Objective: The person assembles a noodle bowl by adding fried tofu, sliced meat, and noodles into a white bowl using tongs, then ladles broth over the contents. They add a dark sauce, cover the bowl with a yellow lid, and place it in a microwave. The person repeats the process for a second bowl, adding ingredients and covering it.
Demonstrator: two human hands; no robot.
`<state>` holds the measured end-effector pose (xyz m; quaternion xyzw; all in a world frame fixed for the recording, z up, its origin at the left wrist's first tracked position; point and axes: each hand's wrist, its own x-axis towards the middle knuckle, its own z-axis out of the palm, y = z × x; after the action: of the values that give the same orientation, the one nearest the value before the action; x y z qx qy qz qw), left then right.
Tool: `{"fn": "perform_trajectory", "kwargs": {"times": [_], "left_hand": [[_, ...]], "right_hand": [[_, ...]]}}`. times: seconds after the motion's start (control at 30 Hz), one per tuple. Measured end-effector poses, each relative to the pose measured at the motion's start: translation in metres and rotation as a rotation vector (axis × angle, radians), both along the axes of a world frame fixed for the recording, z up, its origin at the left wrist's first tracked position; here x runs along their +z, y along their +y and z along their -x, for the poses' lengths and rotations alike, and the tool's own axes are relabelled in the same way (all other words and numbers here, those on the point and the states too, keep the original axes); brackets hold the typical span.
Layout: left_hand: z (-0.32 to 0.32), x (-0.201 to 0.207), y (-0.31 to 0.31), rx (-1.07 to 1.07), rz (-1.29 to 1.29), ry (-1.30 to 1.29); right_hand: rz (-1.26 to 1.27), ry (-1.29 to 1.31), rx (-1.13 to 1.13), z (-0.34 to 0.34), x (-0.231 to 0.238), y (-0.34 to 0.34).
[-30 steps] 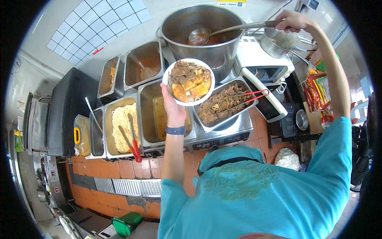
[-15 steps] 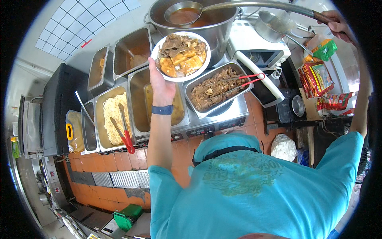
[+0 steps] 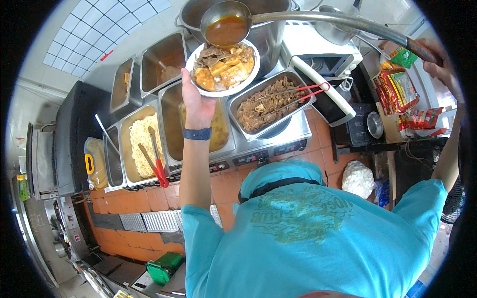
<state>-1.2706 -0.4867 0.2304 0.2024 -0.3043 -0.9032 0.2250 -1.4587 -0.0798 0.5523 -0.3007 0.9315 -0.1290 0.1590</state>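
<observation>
On the palm of my left hand (image 3: 196, 102), with the fingers mostly hidden underneath, rests a white bowl (image 3: 220, 94). It holds sliced meat and orange-brown pieces in sauce (image 3: 228, 69). My right hand (image 3: 441, 62), at the far upper right, is closed round the end of a long metal ladle (image 3: 320, 18). The ladle's cup is full of reddish-brown broth (image 3: 227, 31) and hangs over the far edge of the bowl. Behind them stands a large steel pot (image 3: 272, 42).
Right of the bowl, a steel pan (image 3: 268, 130) holds cooked meat and red-handled tongs (image 3: 314, 86). To the left, another pan has noodles (image 3: 140, 133) with a second pair of tongs (image 3: 159, 170). A white oven-like appliance (image 3: 318, 52) and red packets (image 3: 395, 94) are farther right.
The ladle has come nearer and lower, from above the pot to over the bowl's far edge. My right hand has dropped slightly. The bowl has shifted a little left.
</observation>
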Motion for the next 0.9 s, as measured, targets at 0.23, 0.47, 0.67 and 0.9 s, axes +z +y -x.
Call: {"fn": "perform_trajectory", "kwargs": {"times": [0.23, 0.47, 0.67, 0.9], "left_hand": [[0.007, -0.005, -0.001, -0.012, 0.041, -0.028], [0.010, -0.006, 0.000, -0.026, 0.037, -0.020], [0.010, -0.007, 0.001, -0.015, -0.001, -0.017], [0.014, -0.015, 0.003, 0.043, -0.016, -0.009]], "right_hand": [[-0.236, 0.389, -0.070, 0.012, -0.042, 0.052], [-0.050, 0.326, 0.050, 0.027, -0.057, 0.089], [0.079, 0.538, 0.049, 0.032, -0.076, 0.091], [0.104, 0.136, -0.087, 0.052, -0.055, 0.052]]}}
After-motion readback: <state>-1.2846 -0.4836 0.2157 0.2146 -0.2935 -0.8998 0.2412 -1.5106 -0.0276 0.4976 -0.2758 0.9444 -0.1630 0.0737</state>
